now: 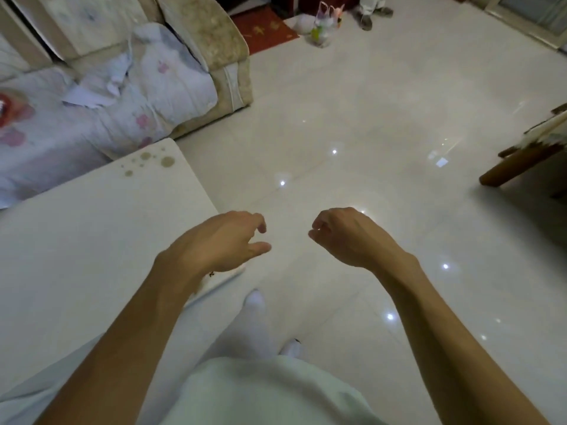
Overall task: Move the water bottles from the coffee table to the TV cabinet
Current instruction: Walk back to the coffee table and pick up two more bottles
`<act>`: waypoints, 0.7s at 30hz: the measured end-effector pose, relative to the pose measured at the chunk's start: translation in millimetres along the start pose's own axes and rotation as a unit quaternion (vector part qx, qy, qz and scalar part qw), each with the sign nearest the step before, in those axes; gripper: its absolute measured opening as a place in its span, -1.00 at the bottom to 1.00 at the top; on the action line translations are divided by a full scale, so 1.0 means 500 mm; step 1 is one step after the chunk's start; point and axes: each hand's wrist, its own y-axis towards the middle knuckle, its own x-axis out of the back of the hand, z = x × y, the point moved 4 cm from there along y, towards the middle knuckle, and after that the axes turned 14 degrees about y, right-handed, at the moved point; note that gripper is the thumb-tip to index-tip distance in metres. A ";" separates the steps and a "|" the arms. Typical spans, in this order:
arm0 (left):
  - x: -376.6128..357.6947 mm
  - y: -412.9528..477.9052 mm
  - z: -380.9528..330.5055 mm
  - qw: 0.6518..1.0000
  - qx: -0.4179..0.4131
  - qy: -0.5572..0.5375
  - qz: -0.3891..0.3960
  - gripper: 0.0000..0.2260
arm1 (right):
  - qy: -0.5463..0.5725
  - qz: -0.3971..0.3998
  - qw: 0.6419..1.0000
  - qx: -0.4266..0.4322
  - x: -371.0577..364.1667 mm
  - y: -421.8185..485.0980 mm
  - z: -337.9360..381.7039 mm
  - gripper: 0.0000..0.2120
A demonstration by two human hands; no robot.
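Stood at the near corner of a white bench (pixel 92 225), looking down. Held the left grip (pixel 221 240) out over that corner's edge, back of the hand up, fingers (pixel 260 223) loosely curled and thumb stretched forward, with nothing in it. Held the right grip (pixel 343 237) beside it over the glossy tiled floor (pixel 368 118), apart from the bench, fingers tucked loosely under and likewise holding nothing. Left a clear gap between the two grips.

Could not tell where the water bottles were from this view.

Noted a scatter of round brown stains (pixel 150 162) near the bench's far corner. Behind the bench, found a beige sofa (pixel 199 41) covered with a rumpled floral quilt (pixel 122 96). Below the grips, saw white-socked feet (pixel 254 302) on the floor, the forward one just beside the bench's edge.

Far across the floor, made out a red mat (pixel 264 29), a cluster of pale plastic bags (pixel 322 29) next to it, and another person's shoes (pixel 366 21) near those. At the right edge, saw a wooden furniture leg (pixel 515 167) resting on the floor, with cloth hanging above it.
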 end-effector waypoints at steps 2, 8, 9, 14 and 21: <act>0.016 0.037 0.024 1.000 0.016 -0.001 0.004 -0.64 | -0.004 0.013 1.000 0.007 0.016 0.048 -0.006 -0.68; 0.058 0.192 0.101 0.998 0.039 -0.042 0.028 -0.63 | -0.031 0.032 0.999 0.016 0.077 0.234 -0.018 -0.68; 0.069 0.224 0.115 0.998 0.039 -0.050 0.031 -0.62 | -0.038 0.033 0.999 0.017 0.090 0.274 -0.018 -0.68; 0.160 0.367 0.193 0.996 0.040 -0.066 0.038 -0.60 | -0.057 0.050 0.997 0.027 0.169 0.465 0.024 -0.68; 0.327 0.481 0.336 0.995 0.084 -0.047 -0.026 -0.62 | -0.065 0.045 0.993 0.085 0.260 0.685 0.112 -0.70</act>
